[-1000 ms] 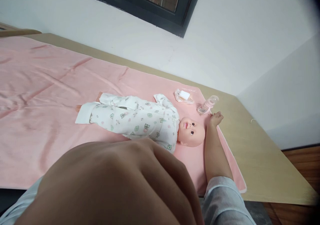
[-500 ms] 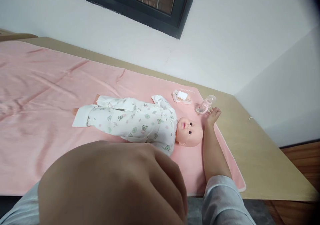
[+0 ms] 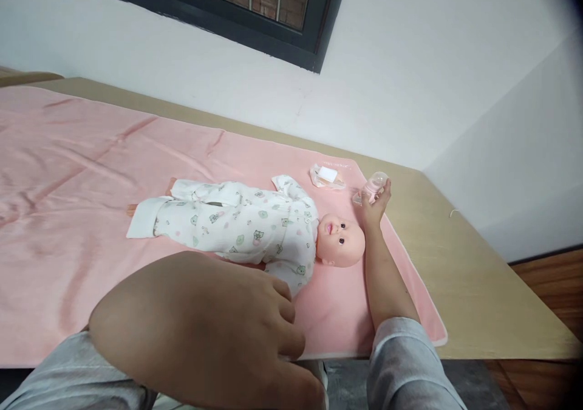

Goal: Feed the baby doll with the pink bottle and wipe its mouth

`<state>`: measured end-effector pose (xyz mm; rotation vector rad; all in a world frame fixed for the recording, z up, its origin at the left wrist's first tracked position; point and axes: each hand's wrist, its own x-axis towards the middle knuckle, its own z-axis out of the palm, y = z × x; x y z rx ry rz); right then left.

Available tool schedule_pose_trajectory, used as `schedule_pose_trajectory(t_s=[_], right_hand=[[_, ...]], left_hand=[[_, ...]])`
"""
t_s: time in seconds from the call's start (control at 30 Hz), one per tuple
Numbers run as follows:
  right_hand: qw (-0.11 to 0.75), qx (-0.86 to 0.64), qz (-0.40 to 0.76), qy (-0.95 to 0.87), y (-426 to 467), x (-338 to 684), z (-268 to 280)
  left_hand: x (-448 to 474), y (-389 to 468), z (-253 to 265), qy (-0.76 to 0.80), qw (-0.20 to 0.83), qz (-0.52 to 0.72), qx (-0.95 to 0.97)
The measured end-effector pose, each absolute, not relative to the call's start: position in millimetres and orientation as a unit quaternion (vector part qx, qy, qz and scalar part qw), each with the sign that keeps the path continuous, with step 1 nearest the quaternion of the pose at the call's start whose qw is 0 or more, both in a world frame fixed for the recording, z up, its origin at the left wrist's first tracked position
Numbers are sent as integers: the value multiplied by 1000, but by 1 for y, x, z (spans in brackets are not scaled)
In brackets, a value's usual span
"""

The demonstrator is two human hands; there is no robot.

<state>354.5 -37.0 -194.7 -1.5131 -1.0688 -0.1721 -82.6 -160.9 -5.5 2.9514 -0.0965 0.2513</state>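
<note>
A baby bottle (image 3: 375,183) with a clear dome cap and pale pink collar tilts at the far right corner of the pink blanket (image 3: 104,276). My right hand (image 3: 377,208) has its thumb and fingers closed round the bottle. Just left of my right forearm, a baby doll (image 3: 341,242) lies on its back, dressed in a white printed outfit (image 3: 241,215). Close to the camera, my left hand (image 3: 214,331) hovers in front of the doll, back upward, fingers curled. Its palm and fingertips are hidden, and nothing shows in it.
A clear plastic packet with a white label (image 3: 328,176) lies left of the bottle. Under the blanket is a light wooden table (image 3: 473,294), bordered by a white wall (image 3: 387,64) at the back. A dark-framed window (image 3: 314,51) is above.
My right hand has closed round the bottle, its fingers having been beside it before. My left hand has drawn back a little from the camera and shows more of its fingers.
</note>
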Motion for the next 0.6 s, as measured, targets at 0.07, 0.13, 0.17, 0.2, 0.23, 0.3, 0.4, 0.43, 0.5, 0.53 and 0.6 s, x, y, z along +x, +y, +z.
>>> schedule_pose_trajectory(t_s=[0.07, 0.13, 0.17, 0.2, 0.23, 0.3, 0.4, 0.43, 0.5, 0.53, 0.6], right_hand=[[584, -667, -80, -455, -37, 352, -193], [584, -672, -77, -449, -36, 352, -193], [586, -673, -76, -445, -36, 352, -193], [589, -674, -76, -439, -35, 352, -193], [591, -676, -77, -432, -35, 353, -194], [595, -679, -79, -423, -35, 353, -195], [597, -675, -86, -424, -36, 350, -192], [599, -672, -90, -427, -36, 348, -189], [600, -666, -102, -431, -37, 341, -178], [600, -663, -108, -434, -37, 337, -170], [600, -655, -118, -445, -37, 327, -153]], left_hand=[[-80, -156, -3, -114, 108, 49, 986], [-78, -151, -1, -144, 131, 30, 980], [-77, -148, -1, -146, 148, 27, 978], [-76, -146, -1, -146, 163, 23, 976], [-75, -144, -2, -138, 173, 23, 975], [-74, -143, -3, -124, 186, 24, 974], [-72, -142, -1, -115, 195, 21, 974], [-71, -140, 1, -106, 198, 21, 974], [-67, -131, 5, -85, 214, 20, 973], [-65, -123, 8, -84, 232, 17, 969], [-59, -104, 11, -84, 276, 19, 957]])
